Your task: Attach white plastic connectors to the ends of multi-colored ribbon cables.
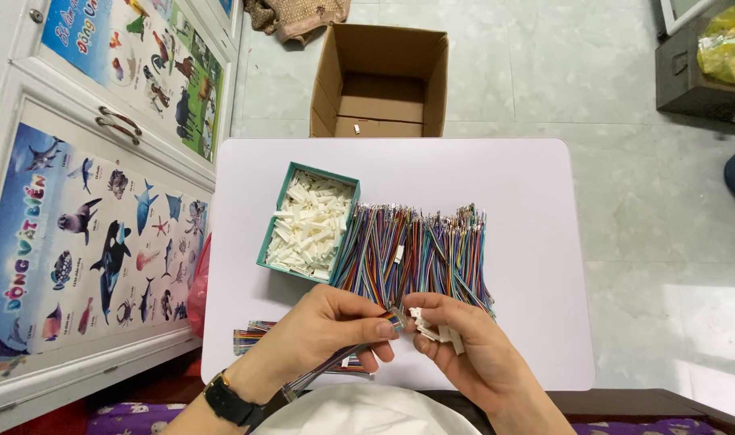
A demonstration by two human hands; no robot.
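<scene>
Ribbon wire (388, 320): a short multicoloured flat lead, its tip showing between the two hands just above the near edge of the table (537, 201); the rest is trailing down and back under the left palm toward the wrist.
Handling, wire: judged very light and limp; the strands are bending freely, so it is best gripped close to the terminal end, where the left fingertips are now holding it.
White connector housings (433, 329): several small plastic pieces, lying in the right hand, touching the fingers.
Handling, housings: judged light, rigid, smooth and easy to drop; a pinch on the flat sides looks safest.
Left hand (331, 326): fingers are curling in, thumb and forefinger pinching the wire end.
Right hand (464, 346): fingers are cupping and pinching the housings; its fingertips are almost meeting the wire tip.
Watch (229, 400): black, sitting on the left wrist.
Wire bundle (416, 250): a large fan of coloured leads lying just beyond both hands.
Green tray (309, 221): heaped with white housings, sitting left of the bundle, touching it.
Finished-looking leads (253, 337): partly hidden under the left hand.
Cardboard box (379, 80): open, standing on the floor beyond the table.
</scene>
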